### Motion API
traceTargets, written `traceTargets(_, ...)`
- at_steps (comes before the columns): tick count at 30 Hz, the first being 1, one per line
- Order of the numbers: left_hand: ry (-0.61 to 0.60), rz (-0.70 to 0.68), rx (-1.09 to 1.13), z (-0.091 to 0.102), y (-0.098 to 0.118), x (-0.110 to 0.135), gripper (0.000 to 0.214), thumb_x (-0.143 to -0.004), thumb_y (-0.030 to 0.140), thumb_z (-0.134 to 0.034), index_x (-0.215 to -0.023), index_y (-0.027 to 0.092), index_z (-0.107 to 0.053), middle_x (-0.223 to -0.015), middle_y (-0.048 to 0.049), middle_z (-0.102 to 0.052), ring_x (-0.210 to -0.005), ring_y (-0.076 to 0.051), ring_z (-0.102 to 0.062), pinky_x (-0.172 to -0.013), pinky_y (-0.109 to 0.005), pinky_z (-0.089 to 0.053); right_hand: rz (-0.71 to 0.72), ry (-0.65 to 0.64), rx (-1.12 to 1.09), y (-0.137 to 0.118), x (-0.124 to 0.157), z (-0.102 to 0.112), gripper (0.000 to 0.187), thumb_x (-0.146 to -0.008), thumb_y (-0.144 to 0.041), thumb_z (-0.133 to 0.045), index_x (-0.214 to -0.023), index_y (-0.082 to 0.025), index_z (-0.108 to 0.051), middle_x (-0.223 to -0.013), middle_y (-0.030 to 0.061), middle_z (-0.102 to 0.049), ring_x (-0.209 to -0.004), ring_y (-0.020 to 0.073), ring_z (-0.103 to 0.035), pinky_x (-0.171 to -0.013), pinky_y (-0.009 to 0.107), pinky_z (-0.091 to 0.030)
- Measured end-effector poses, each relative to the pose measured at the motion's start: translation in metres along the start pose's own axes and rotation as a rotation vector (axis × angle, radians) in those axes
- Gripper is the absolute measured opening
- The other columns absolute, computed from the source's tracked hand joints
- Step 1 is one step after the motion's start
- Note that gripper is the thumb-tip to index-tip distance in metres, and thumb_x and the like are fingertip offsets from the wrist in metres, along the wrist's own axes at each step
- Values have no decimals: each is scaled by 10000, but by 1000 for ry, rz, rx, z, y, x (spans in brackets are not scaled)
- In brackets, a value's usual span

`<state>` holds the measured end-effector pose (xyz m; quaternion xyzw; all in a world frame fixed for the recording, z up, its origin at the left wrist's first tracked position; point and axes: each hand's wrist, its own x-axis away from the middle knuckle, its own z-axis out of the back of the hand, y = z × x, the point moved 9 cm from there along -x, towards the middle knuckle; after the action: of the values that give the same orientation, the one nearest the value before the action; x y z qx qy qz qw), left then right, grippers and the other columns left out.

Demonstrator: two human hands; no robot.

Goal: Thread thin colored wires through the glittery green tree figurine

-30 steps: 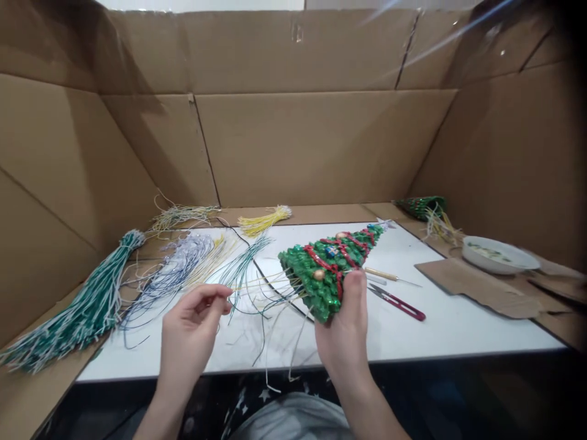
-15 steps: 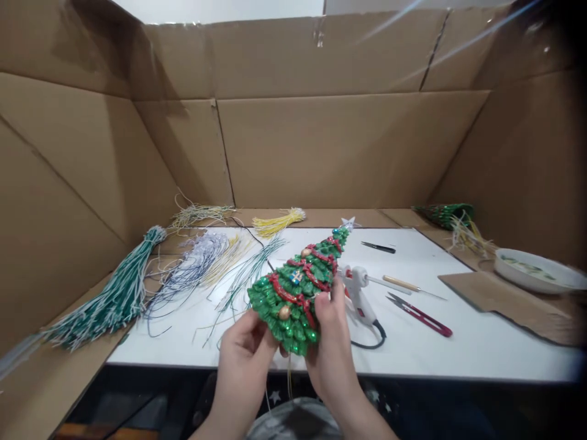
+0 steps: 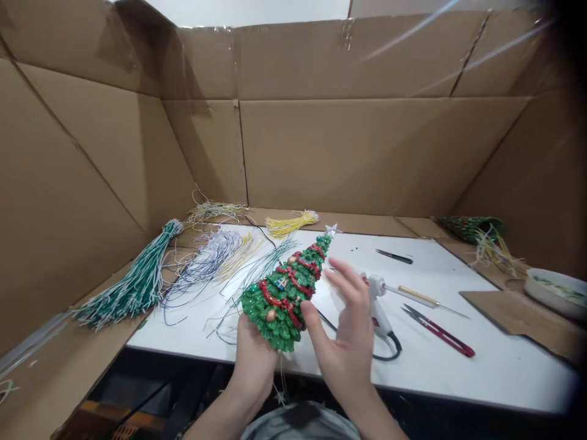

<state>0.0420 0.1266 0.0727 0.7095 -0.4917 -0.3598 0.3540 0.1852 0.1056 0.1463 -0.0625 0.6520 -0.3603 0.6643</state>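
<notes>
My left hand (image 3: 254, 357) grips the base of a small green sequin Christmas tree (image 3: 287, 292) with red garlands, gold balls and a silver star on top. The tree tilts up and to the right above the white table (image 3: 431, 366). My right hand (image 3: 346, 333) is open just right of the tree, fingers spread, its thumb near the tree's lower edge. A white glue gun (image 3: 380, 305) lies on the table behind my right hand.
Bundles of green-white (image 3: 132, 287), purple-white (image 3: 208, 256) and yellow cords (image 3: 291, 223) lie at the left. Red snips (image 3: 438, 330), an awl (image 3: 419, 296) and black tweezers (image 3: 393, 256) lie at the right. A white dish (image 3: 554, 287), a cardboard sheet and another green cone (image 3: 470, 226) sit far right. Cardboard walls surround everything.
The tree passed from my right hand to my left hand, which had been pinching strands. My right hand has let go and opened. The glue gun came into view.
</notes>
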Motion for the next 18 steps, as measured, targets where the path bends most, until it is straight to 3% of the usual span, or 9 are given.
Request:
traceTargets(2, -12, -49, -35, 0, 5, -2, 394, -743, 241, -812, -1119, 153, -731, -990, -110, -782, -954, -260, -728, -865, -360, -583, 236, -82, 118, -23, -8, 3, 326, -869, -56, -638, -1109, -276, -655, -1180, 63, -640, -1192, 246, -570, -1046, 484, -464)
traceTargets(4, -13, -91, -56, 1, 8, -3, 339, -753, 262, -800, -1067, 147, -745, -936, -102, -782, -910, -255, -726, -826, -354, -587, 329, -166, 158, -32, -15, 2, 267, -864, -15, -634, -999, -244, -664, -1038, 46, -670, -1069, 221, -596, -939, 429, -506)
traceTargets(10, -39, -133, -132, 0, 11, -4, 231, -780, 278, -764, -959, 133, -748, -846, -93, -773, -786, -232, -710, -713, -324, -587, 379, -259, 202, -35, -25, -2, 170, -864, -43, -650, -938, -191, -609, -966, 54, -682, -982, 223, -577, -849, 413, -507)
traceTargets(14, -42, -181, -148, 1, 14, -2, 161, -786, 235, -750, -925, 153, -748, -812, -71, -773, -712, -200, -705, -663, -288, -581, 350, -214, 242, -39, -21, -2, 165, -882, -36, -606, -941, -187, -581, -965, 63, -667, -981, 223, -564, -868, 409, -484)
traceTargets(18, 17, -205, -106, 5, 19, 0, 199, -690, 173, -813, -881, 168, -756, -768, -45, -771, -644, -179, -696, -601, -254, -574, 304, -135, 351, -45, -13, -2, 159, -897, -37, -568, -948, -187, -561, -971, 84, -628, -986, 232, -530, -912, 407, -464)
